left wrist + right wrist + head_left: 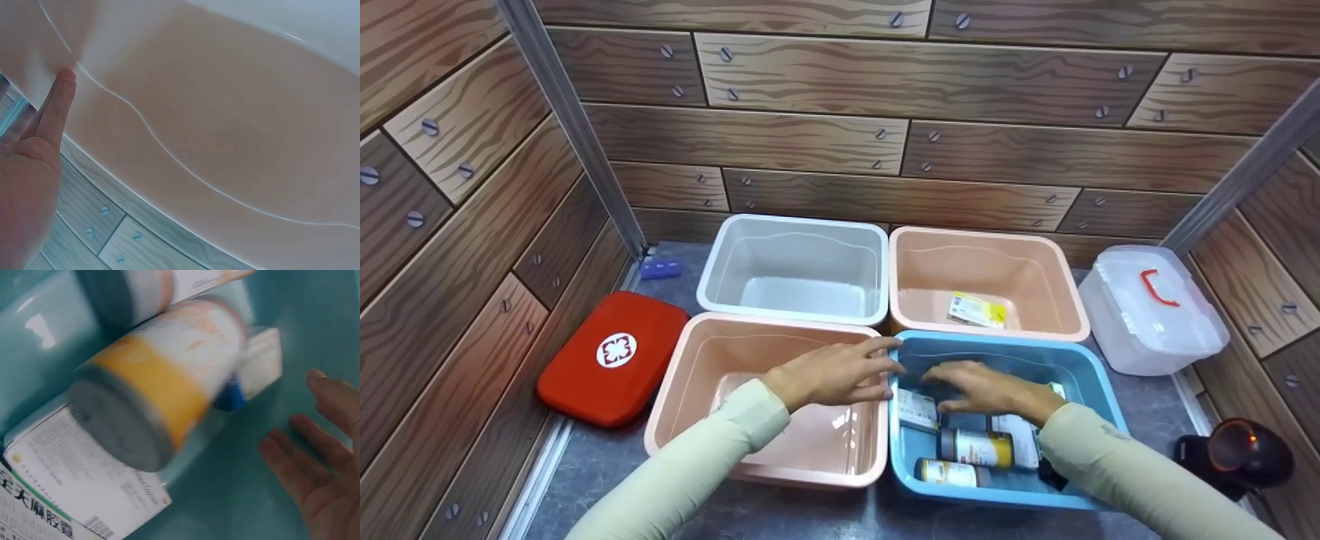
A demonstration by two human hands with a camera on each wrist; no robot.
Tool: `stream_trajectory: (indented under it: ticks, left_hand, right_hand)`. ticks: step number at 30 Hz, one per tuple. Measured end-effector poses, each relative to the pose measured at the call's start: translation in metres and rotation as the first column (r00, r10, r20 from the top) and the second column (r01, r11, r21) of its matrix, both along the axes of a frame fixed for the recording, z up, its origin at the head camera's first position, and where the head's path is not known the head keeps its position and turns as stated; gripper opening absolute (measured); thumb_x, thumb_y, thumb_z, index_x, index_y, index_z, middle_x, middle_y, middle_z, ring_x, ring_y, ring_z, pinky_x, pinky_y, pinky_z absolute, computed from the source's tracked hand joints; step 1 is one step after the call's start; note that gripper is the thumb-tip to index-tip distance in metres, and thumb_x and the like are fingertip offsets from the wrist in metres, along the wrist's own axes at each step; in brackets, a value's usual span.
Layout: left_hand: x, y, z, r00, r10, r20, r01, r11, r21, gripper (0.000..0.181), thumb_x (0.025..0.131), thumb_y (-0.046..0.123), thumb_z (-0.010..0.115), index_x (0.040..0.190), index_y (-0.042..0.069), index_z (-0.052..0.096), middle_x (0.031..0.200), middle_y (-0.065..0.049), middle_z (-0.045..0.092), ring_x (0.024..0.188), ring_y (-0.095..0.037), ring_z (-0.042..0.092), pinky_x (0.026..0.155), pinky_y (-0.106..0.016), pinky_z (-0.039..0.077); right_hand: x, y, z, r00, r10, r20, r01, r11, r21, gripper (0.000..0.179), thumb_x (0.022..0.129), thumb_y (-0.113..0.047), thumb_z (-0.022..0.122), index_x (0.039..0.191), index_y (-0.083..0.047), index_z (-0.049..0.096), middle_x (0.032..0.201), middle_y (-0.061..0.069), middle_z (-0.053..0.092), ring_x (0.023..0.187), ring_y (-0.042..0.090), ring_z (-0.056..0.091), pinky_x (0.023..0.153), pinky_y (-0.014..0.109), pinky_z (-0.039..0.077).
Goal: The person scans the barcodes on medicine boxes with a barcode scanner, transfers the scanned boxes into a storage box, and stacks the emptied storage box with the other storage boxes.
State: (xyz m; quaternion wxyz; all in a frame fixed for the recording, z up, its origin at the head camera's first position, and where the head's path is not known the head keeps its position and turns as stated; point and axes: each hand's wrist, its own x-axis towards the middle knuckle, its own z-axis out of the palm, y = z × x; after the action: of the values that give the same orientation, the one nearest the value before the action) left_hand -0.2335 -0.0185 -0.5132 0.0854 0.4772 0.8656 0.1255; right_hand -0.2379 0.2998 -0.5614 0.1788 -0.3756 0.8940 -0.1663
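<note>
My left hand (836, 375) reaches over the front pink bin (697, 360), its fingertips right at the rim beside the blue bin (1005, 341). Its fingers are extended and hold nothing. In the left wrist view its index finger (59, 107) points along the pink wall. My right hand (986, 388) is over the blue bin with loosely bent fingers and nothing in them. Below it lie a yellow-and-white labelled bottle (979, 448), a smaller bottle (949, 473), a white box (917, 410) and another white medicine box (95, 478). The right sleeve hides part of the bin's contents.
Behind stand a grey-white bin (802, 292) and a second pink bin (990, 262) holding a yellow-and-white box (976, 310). A red first-aid case (615, 360) and purple pill organiser (661, 268) lie left. A clear lidded box (1159, 311) and black device (1237, 454) stand right.
</note>
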Motion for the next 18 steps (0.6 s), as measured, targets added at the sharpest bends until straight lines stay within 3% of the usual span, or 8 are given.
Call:
stream_trajectory:
  ticks: [5, 12, 18]
  left_hand:
    - [-0.001, 0.0, -0.002, 1.0, -0.008, -0.013, 0.008, 1.0, 0.014, 0.049, 0.115, 0.053, 0.049, 0.157, 0.03, 0.056, 0.178, -0.003, 0.032, 0.111, -0.023, 0.075, 0.1, -0.042, 0.062]
    - [-0.001, 0.0, -0.001, 1.0, -0.013, -0.016, 0.013, 1.0, 0.02, 0.048, 0.115, 0.053, 0.049, 0.157, 0.03, 0.056, 0.178, -0.004, 0.032, 0.114, -0.024, 0.075, 0.101, -0.043, 0.062]
    - [-0.001, 0.0, -0.002, 1.0, -0.018, -0.017, 0.019, 0.999, 0.031, 0.048, 0.115, 0.052, 0.05, 0.157, 0.029, 0.057, 0.178, -0.005, 0.033, 0.109, -0.022, 0.076, 0.098, -0.043, 0.063]
  right_hand:
    - [0.001, -0.007, -0.016, 0.999, 0.037, -0.025, -0.034, 0.995, 0.089, 0.057, 0.101, -0.027, 0.081, 0.149, -0.002, 0.061, 0.139, 0.021, 0.068, 0.12, 0.039, 0.071, 0.098, 0.056, 0.061]
    - [0.004, -0.013, -0.029, 0.972, 0.141, -0.189, -0.093, 0.966, 0.243, 0.063, 0.097, -0.03, 0.086, 0.148, -0.005, 0.06, 0.127, 0.016, 0.07, 0.102, 0.032, 0.073, 0.083, 0.047, 0.064]
    - [0.002, -0.017, -0.034, 0.985, 0.095, -0.143, -0.063, 0.975, 0.215, 0.063, 0.096, -0.023, 0.085, 0.149, -0.002, 0.059, 0.135, 0.018, 0.068, 0.113, 0.036, 0.072, 0.093, 0.051, 0.062]
